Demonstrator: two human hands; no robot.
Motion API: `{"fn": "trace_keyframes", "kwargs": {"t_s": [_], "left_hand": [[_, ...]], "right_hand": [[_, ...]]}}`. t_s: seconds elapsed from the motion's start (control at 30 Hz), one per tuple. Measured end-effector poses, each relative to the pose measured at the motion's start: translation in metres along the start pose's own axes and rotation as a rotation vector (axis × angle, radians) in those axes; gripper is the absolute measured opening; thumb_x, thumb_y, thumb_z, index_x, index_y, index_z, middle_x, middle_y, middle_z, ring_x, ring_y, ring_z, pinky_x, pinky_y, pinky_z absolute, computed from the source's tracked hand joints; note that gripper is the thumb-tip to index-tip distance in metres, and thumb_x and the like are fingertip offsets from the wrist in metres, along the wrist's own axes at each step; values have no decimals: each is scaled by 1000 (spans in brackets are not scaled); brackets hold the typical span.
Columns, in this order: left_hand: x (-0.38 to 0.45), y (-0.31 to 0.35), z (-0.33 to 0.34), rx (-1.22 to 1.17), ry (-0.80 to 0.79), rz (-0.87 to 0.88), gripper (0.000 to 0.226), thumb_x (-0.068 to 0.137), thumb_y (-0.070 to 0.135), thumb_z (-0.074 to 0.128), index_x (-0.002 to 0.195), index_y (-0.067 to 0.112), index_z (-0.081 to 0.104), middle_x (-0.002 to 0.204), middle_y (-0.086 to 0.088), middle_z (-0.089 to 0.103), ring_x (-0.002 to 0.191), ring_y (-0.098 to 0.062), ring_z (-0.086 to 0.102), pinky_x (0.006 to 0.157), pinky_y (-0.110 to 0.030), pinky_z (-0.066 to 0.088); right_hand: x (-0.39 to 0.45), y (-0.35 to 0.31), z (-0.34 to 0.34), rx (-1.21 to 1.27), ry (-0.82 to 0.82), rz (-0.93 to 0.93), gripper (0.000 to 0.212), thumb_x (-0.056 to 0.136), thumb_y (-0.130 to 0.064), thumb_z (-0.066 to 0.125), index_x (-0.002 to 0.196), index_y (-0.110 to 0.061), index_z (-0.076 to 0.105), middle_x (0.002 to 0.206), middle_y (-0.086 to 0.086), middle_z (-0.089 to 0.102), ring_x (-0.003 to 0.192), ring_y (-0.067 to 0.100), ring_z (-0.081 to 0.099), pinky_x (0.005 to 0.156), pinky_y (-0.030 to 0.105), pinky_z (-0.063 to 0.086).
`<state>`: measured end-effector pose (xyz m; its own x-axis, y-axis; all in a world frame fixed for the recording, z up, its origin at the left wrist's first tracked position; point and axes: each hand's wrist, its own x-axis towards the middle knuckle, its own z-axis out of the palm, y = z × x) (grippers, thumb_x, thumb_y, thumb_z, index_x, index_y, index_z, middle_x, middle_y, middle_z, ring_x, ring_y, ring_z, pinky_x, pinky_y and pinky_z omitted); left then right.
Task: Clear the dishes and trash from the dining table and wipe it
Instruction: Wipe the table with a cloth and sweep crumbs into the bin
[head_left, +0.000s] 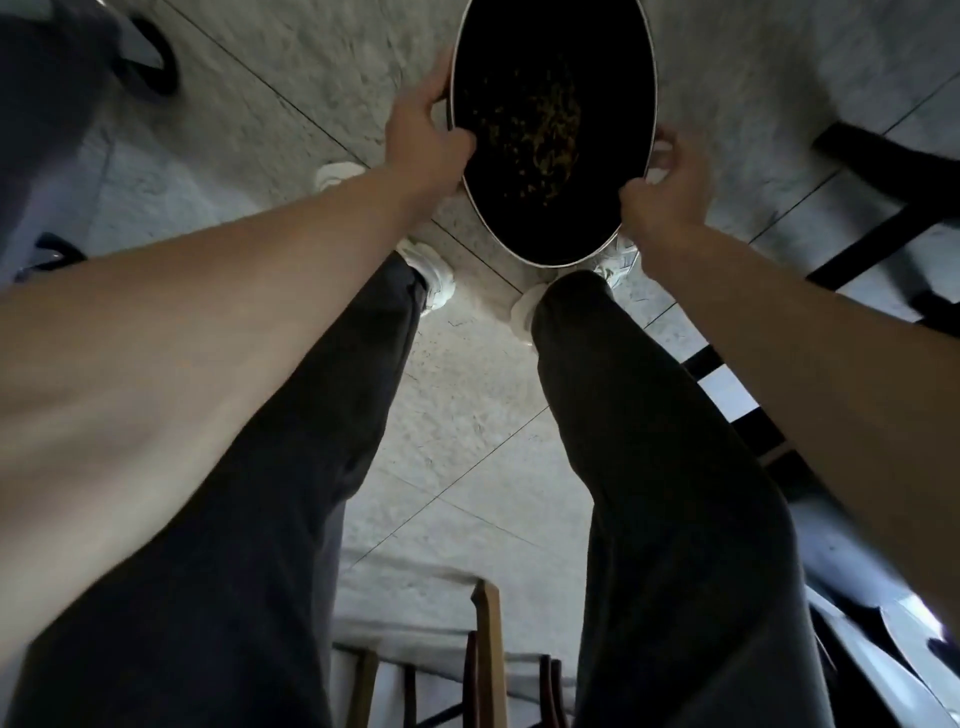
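Note:
I look straight down at the floor while standing. A large round black dish (550, 130) with a pale metal rim and yellowish food scraps inside hangs in front of me over the tiles. My left hand (423, 130) grips its left rim, thumb over the edge. My right hand (667, 187) grips the rim at the lower right. Something white shows behind the right hand; I cannot tell what it is. The dining table is out of view.
My dark trousers and white shoes (434, 273) stand on pale stone floor tiles (311, 67). Black furniture legs (898, 208) cross the right side. A wooden chair frame (488, 654) shows at the bottom. A dark round base (150, 57) sits top left.

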<state>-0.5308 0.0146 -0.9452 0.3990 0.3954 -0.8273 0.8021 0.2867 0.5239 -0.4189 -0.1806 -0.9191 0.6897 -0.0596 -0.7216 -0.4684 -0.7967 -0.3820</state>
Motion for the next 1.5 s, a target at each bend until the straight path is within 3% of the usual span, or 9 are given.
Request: {"fn": "trace_keyframes", "kwargs": {"t_s": [0.23, 0.47, 0.63, 0.8, 0.9, 1.0, 1.2, 1.37, 1.5], "left_hand": [[8, -31, 5, -5, 8, 48, 86, 68, 8, 59, 143, 48, 46, 151, 19, 48, 137, -20, 51, 104, -51, 52], [-11, -5, -4, 117, -119, 4, 94, 72, 24, 68, 155, 45, 28, 158, 14, 39, 141, -22, 45, 113, -47, 44], [-84, 54, -10, 453, -133, 327, 83, 91, 34, 59, 160, 40, 13, 169, 5, 16, 155, -15, 14, 121, -34, 18], [-165, 116, -27, 689, -111, 499, 77, 94, 49, 54, 158, 46, 12, 170, 8, 5, 156, -29, 3, 120, -53, 19], [-213, 154, -38, 760, -80, 570, 76, 96, 51, 53, 159, 44, 11, 170, 10, 2, 156, -31, -9, 122, -55, 9], [-257, 192, -43, 805, -39, 634, 77, 97, 52, 52, 160, 44, 9, 170, 9, 2, 156, -29, -13, 123, -53, 5], [-337, 261, -23, 819, -47, 775, 76, 97, 50, 51, 160, 43, 8, 170, 10, -2, 156, -25, -15, 123, -49, 0], [-387, 300, 12, 838, -136, 928, 79, 93, 52, 51, 160, 43, 9, 170, 8, -1, 155, -28, -15, 125, -55, 6], [-423, 330, 44, 792, -139, 1026, 79, 91, 55, 51, 160, 43, 14, 171, 6, 3, 156, -27, -10, 124, -47, 7]], "right_hand": [[4, 22, 14, -10, 47, 7, 46, 85, 6, 62, 110, -34, 59, 94, -19, 58, 83, -1, 61, 70, 13, 55], [-9, 11, -9, -66, -25, -94, 55, 88, -6, 68, 132, -36, 58, 110, -10, 63, 97, 9, 68, 88, 36, 61], [-56, -26, -60, -113, -12, -338, 68, 93, -34, 71, 155, -33, 42, 153, -6, 51, 142, 13, 46, 116, 28, 38], [-122, -66, -124, -183, 12, -466, 71, 96, -53, 62, 159, -39, 33, 167, -1, 32, 155, 21, 25, 125, 42, 25], [-165, -88, -162, -154, 34, -470, 69, 99, -55, 59, 160, -41, 30, 171, 1, 23, 158, 25, 17, 127, 48, 21], [-205, -109, -201, -123, 47, -471, 70, 98, -58, 58, 160, -46, 27, 172, -3, 18, 159, 21, 12, 125, 42, 16], [-284, -126, -275, -34, 223, -555, 70, 96, -60, 61, 157, -48, 31, 170, -12, 23, 159, 15, 11, 122, 47, 29], [-323, -115, -336, -19, 399, -594, 71, 95, -60, 60, 158, -42, 34, 171, -4, 23, 160, 21, 6, 127, 52, 16], [-339, -97, -385, 54, 505, -568, 74, 93, -58, 63, 159, -41, 33, 171, -4, 23, 160, 22, 10, 125, 54, 24]]}}
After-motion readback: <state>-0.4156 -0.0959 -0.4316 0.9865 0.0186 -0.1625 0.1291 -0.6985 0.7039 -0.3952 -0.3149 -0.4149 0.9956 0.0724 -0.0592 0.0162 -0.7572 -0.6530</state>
